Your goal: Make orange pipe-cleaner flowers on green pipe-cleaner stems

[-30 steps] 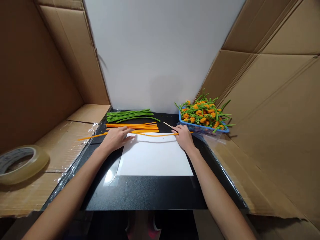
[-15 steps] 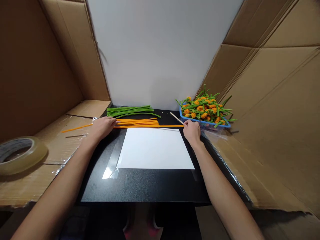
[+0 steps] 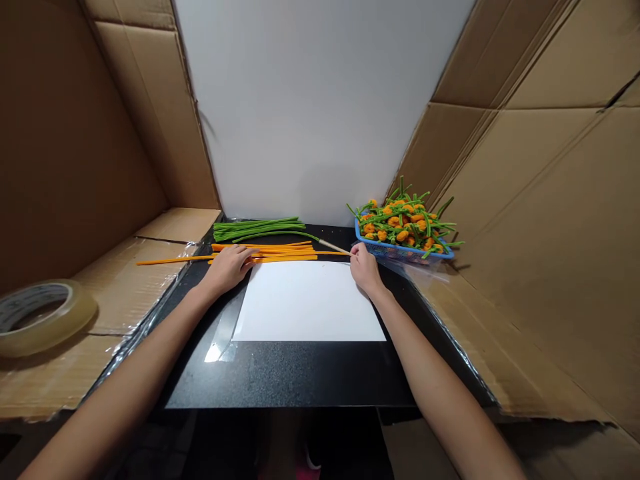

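My left hand (image 3: pixel 231 268) lies over the bundle of orange pipe cleaners (image 3: pixel 290 251), its fingers closed on an orange pipe cleaner (image 3: pixel 170 261) that sticks out to the left. What its fingertips grip is partly hidden. Near the paper's far right corner, my right hand (image 3: pixel 365 268) pinches a thin wooden stick (image 3: pixel 334 247), which points up and left. At the same fingertips ends an orange strand coming from the bundle. Behind the orange ones lies a bundle of green pipe cleaners (image 3: pixel 260 229). A white sheet of paper (image 3: pixel 310 303) lies between my forearms.
A blue basket (image 3: pixel 400 252) heaped with orange and green pipe-cleaner flowers (image 3: pixel 403 223) stands at the back right. A roll of clear tape (image 3: pixel 75 310) rests on cardboard at left. Cardboard walls (image 3: pixel 530 200) flank the black table (image 3: pixel 290 377); a white panel (image 3: pixel 320 113) closes the back.
My left hand has moved right, over the orange bundle. My right hand has shifted slightly left with the stick. The view has tilted a little.
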`<state>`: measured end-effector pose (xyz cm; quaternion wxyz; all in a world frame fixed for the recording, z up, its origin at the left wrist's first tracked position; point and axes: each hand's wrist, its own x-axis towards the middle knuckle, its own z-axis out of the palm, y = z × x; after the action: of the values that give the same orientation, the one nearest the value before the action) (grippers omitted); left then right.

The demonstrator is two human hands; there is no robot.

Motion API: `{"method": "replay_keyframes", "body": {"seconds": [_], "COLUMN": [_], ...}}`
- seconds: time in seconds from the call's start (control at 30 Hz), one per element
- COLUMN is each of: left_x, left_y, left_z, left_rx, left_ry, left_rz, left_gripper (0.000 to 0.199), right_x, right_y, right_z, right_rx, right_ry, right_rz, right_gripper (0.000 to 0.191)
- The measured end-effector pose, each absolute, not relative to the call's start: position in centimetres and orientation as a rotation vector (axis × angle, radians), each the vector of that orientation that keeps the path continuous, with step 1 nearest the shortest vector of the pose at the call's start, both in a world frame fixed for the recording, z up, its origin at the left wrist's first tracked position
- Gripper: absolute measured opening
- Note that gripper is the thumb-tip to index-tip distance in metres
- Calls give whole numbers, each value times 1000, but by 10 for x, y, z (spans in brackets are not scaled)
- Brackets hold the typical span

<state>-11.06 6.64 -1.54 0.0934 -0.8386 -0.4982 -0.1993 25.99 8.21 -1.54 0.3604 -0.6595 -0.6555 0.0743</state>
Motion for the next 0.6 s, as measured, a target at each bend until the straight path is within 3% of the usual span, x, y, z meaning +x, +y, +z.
{"method": "replay_keyframes", "body": {"seconds": [0.23, 0.47, 0.6], "left_x": [-114, -115, -113], "left_y": [66, 66, 64], "left_z": [-8, -9, -9], "left_rx": [-2462, -2500, -2547], "left_ry": [-1479, -1478, -1483], "left_rz": [-636, -746, -662], "left_gripper": [31, 28, 25], "right_x": [262, 272, 271], "right_y": [82, 83, 82], "right_z": [-14, -17, -17], "right_rx": [-1795, -1953, -1966], "right_ry": [-1682, -1839, -1930], "right_rz": [139, 109, 103], "right_gripper": [23, 54, 47]}}
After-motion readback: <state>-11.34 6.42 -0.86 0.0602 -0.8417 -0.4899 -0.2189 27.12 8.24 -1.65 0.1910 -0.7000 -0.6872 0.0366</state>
